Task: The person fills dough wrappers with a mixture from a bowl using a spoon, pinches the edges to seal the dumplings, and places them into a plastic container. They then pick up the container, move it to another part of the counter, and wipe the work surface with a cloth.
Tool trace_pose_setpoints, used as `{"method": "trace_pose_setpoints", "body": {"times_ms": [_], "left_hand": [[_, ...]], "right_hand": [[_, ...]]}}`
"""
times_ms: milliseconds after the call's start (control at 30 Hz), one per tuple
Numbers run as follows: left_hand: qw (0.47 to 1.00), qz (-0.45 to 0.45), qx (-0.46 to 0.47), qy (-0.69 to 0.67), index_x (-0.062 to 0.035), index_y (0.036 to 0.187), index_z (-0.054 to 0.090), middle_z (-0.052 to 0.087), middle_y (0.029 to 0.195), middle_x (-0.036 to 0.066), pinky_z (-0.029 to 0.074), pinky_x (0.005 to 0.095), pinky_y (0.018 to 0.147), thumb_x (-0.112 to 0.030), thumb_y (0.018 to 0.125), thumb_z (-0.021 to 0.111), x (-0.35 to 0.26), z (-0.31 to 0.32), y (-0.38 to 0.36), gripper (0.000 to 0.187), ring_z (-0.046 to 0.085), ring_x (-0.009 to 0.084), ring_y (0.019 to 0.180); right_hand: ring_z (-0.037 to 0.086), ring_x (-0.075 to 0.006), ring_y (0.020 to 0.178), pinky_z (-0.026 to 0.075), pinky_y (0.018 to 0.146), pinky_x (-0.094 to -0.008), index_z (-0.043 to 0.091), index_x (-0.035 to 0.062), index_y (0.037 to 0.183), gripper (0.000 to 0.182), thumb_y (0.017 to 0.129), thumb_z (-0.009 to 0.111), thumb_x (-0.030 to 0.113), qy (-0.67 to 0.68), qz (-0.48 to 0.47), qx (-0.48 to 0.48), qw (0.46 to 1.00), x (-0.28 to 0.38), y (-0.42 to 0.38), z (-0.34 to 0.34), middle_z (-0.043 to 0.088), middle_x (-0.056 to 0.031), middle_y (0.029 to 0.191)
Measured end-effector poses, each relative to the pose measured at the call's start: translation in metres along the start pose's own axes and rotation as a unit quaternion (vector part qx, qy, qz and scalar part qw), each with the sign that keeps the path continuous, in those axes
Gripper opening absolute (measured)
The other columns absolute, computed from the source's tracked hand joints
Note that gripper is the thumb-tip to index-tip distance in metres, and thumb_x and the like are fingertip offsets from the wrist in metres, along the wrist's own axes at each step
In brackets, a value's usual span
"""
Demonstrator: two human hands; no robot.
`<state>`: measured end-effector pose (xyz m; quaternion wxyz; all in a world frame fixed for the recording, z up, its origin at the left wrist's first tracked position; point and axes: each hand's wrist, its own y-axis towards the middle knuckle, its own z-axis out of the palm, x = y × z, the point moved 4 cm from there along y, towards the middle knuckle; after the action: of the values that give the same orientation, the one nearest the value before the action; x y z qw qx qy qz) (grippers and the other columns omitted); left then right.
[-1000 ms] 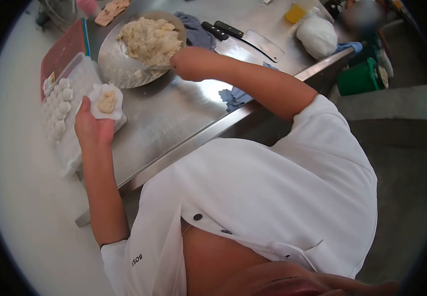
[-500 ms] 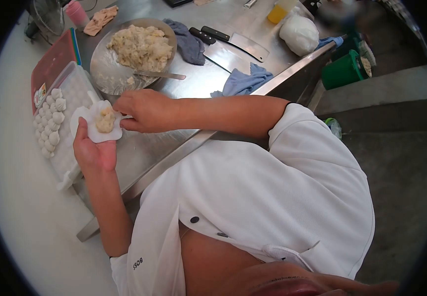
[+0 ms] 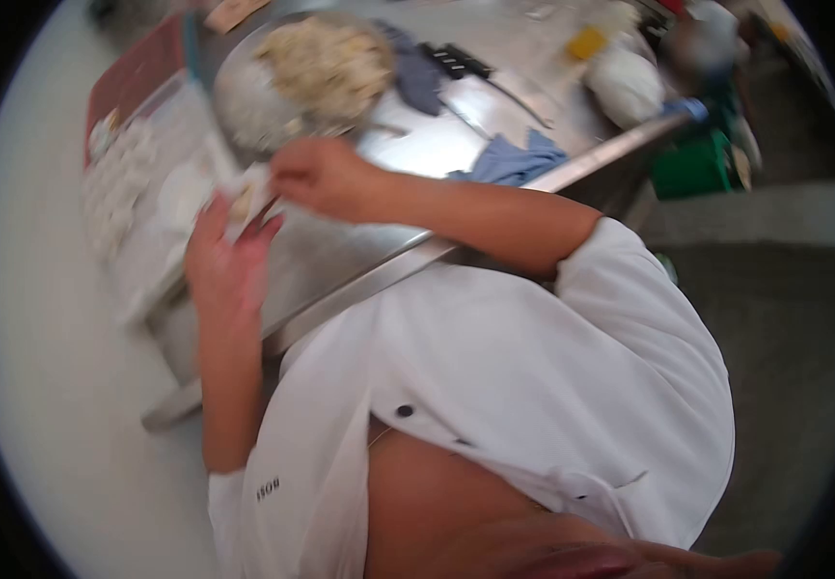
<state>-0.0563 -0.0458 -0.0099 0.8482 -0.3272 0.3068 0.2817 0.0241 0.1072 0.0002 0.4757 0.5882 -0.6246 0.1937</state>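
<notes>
My left hand (image 3: 229,256), palm up with its thumb raised, holds a round white dumpling wrapper (image 3: 255,179) with pale filling (image 3: 242,205) on it. The fingers of my right hand (image 3: 326,179) are closed at the wrapper's right edge; blur hides the exact grip. Just beyond my right hand stands a metal bowl (image 3: 239,101) of chunky pale filling (image 3: 330,72), a flat metal utensil (image 3: 388,128) sticking out over its near side. Left of my hands lies a white tray (image 3: 207,145) with rows of small white dumplings (image 3: 123,183), blurred.
Black-handled knives (image 3: 461,60) lie right of the bowl by a dark grey cloth (image 3: 412,72). A blue cloth (image 3: 519,159) rests near the steel table's edge (image 3: 359,289). Further right are a white bundle (image 3: 625,87), a yellow container (image 3: 586,43) and a green bucket (image 3: 692,169).
The whole view has shifted and blurred. The wrapper, spread flat on my left palm before, now appears partly raised between my hands, with the filling less visible.
</notes>
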Motion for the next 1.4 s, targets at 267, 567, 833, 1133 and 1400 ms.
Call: {"method": "trace_pose_setpoints", "body": {"times_ms": [267, 567, 833, 1133, 1400], "left_hand": [[1.0, 0.016, -0.008, 0.017, -0.0022, 0.115, 0.057, 0.065, 0.11, 0.012, 0.05, 0.0392, 0.078, -0.026, 0.1, 0.053, 0.004, 0.004, -0.009, 0.028, 0.064, 0.0283, 0.098], [0.995, 0.019, -0.029, 0.093, 0.0037, 0.118, 0.056, 0.064, 0.108, 0.012, 0.051, 0.0327, 0.072, -0.024, 0.102, 0.048, -0.002, 0.01, -0.028, 0.032, 0.065, 0.0251, 0.091], [0.989, 0.058, -0.065, 0.119, 0.0027, 0.113, 0.057, 0.063, 0.106, 0.012, 0.051, 0.0305, 0.067, -0.02, 0.101, 0.052, 0.005, 0.011, -0.035, 0.026, 0.067, 0.0236, 0.086], [0.973, 0.049, -0.077, 0.21, 0.0019, 0.113, 0.057, 0.063, 0.103, 0.009, 0.049, 0.0296, 0.066, -0.019, 0.099, 0.054, 0.009, 0.018, -0.046, 0.026, 0.067, 0.0234, 0.085], [0.968, 0.064, -0.115, 0.212, 0.0038, 0.113, 0.059, 0.065, 0.104, 0.011, 0.049, 0.0297, 0.065, -0.018, 0.098, 0.055, 0.008, 0.021, -0.043, 0.026, 0.069, 0.0247, 0.083]], "right_hand": [[0.057, -0.0078, 0.066, 0.048, 0.06, -0.024, 0.066, 0.0008, 0.1, 0.022, 0.091, 0.067, 0.021, 0.184, 0.194, 0.127, 0.955, 0.002, 0.011, -0.003, 0.062, -0.0012, 0.079], [0.057, -0.0106, 0.07, 0.047, 0.062, -0.027, 0.066, 0.0, 0.091, 0.02, 0.089, 0.066, 0.02, 0.15, 0.139, 0.142, 0.969, 0.008, 0.024, -0.001, 0.061, -0.0026, 0.074], [0.058, -0.0132, 0.07, 0.046, 0.062, -0.031, 0.065, -0.0029, 0.091, 0.023, 0.089, 0.065, 0.02, 0.036, 0.025, 0.223, 0.974, 0.004, 0.02, 0.0, 0.06, -0.0051, 0.072], [0.053, -0.0102, 0.072, 0.045, 0.066, -0.0281, 0.064, -0.0004, 0.095, 0.017, 0.09, 0.066, 0.016, 0.128, 0.126, 0.269, 0.946, 0.006, 0.017, -0.002, 0.057, -0.0006, 0.079], [0.056, -0.0163, 0.071, 0.046, 0.066, -0.0321, 0.064, -0.0013, 0.099, 0.02, 0.09, 0.064, 0.017, 0.027, -0.054, 0.209, 0.976, 0.004, 0.013, -0.002, 0.059, -0.0073, 0.078]]}}
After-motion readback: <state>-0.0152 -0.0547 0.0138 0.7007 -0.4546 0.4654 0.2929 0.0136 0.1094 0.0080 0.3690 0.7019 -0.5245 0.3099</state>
